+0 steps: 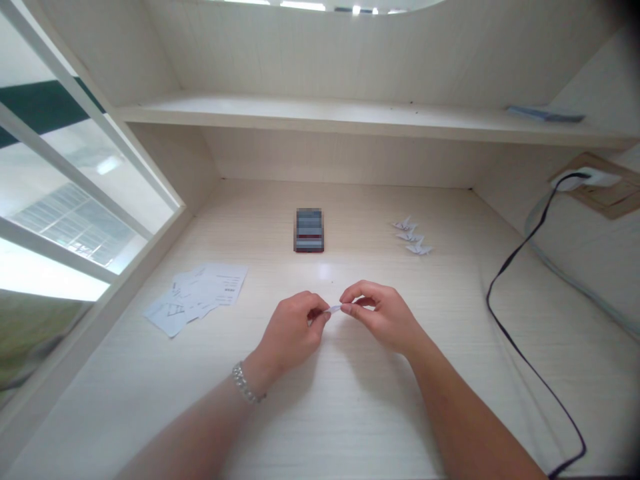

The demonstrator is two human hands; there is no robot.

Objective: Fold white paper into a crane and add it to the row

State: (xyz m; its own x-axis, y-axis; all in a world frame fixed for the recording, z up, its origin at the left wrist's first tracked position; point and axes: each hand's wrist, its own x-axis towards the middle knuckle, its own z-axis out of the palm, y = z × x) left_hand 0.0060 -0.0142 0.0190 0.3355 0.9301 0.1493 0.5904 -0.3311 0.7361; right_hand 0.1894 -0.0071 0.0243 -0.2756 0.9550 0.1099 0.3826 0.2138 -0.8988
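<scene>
Between my two hands is a small piece of folded white paper (pixel 335 309), mostly covered by the fingers. My left hand (pixel 299 327), with a metal band on its wrist, pinches the paper's left end. The right end is pinched between the thumb and fingers of my right hand (pixel 383 313). Beyond my right hand stand three small folded paper cranes (pixel 410 237) in a slanting row. Several loose sheets of printed paper (pixel 210 290) lie overlapped on the desk to the left.
A phone-like dark block (pixel 309 231), blurred out, lies at the desk's middle back. From a wall socket (pixel 590 179) a black cable (pixel 505 327) runs down the right side. A shelf (pixel 320 117) spans the back, with a flat bluish item (pixel 545 115) on it.
</scene>
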